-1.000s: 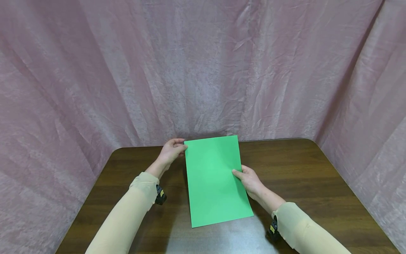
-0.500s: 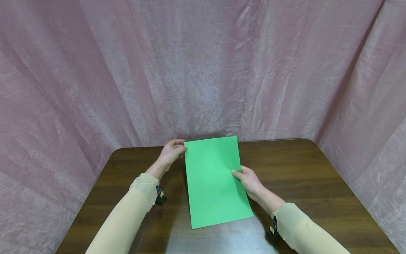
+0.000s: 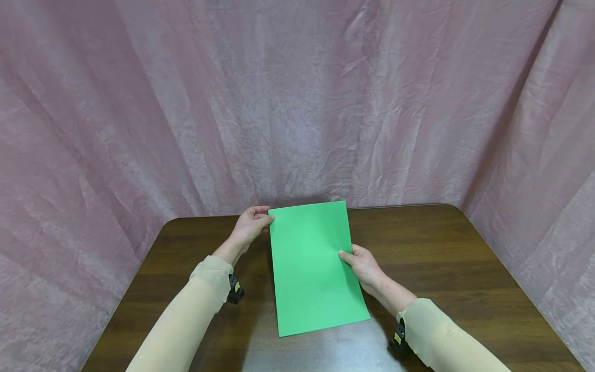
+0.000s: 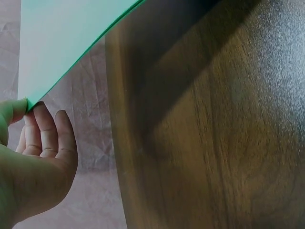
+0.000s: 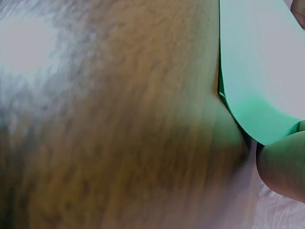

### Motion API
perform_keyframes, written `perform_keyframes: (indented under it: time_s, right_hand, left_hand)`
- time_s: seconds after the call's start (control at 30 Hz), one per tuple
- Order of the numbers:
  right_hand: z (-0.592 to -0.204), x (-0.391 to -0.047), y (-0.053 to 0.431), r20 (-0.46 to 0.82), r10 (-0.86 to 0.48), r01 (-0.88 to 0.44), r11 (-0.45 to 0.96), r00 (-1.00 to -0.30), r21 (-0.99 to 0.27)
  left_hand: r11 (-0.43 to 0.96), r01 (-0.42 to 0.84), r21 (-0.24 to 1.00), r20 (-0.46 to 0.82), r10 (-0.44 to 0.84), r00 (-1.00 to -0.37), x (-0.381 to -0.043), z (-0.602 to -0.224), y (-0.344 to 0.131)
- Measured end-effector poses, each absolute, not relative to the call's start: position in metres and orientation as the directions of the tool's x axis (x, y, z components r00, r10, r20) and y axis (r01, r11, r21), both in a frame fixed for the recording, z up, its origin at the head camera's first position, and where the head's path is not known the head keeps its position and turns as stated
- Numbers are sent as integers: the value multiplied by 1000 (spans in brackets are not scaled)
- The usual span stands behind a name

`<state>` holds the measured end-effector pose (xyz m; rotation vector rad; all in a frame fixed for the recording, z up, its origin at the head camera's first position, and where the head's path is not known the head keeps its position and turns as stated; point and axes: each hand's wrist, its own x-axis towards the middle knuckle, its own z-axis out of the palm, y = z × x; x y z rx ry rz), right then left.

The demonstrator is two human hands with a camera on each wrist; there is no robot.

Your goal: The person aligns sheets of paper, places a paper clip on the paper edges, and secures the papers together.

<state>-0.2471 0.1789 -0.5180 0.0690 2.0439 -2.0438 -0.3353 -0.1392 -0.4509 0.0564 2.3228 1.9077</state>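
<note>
A green sheet of paper (image 3: 311, 274) is held up over the table between both hands, its far edge tilted slightly. My left hand (image 3: 250, 227) pinches the far left corner between thumb and fingers; the left wrist view shows the thumb (image 4: 15, 110) on top of that corner, with the other fingers below. Halfway along the right edge, my right hand (image 3: 364, 266) grips the sheet, thumb on its upper face and fingers mostly hidden beneath. In the right wrist view the paper (image 5: 257, 109) bends a little near the fingers (image 5: 283, 164).
Under the sheet lies a dark brown wooden table (image 3: 432, 248) with rounded far corners. A pink curtain (image 3: 297, 103) hangs behind it and at both sides. Light glares off the table near its front. Small black devices are strapped to both wrists.
The sheet and both hands have drifted very slightly toward me and to the left. Both holds on the paper look the same.
</note>
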Motion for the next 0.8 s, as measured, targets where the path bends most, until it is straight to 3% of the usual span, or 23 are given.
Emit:
perform_keyframes:
  time_s: [0.53,0.8]
  right_hand:
    - [-519,-247,175,-217,-135,221,-13,-967,-975]
    - [-520,-248,174,-222,-113,225,-16,-969,-974]
  left_hand:
    - [138,-99,985,-100,2,-995,-334,-454,-131]
    - [127,-112,986,-115,21,-993,-334,-453,-133]
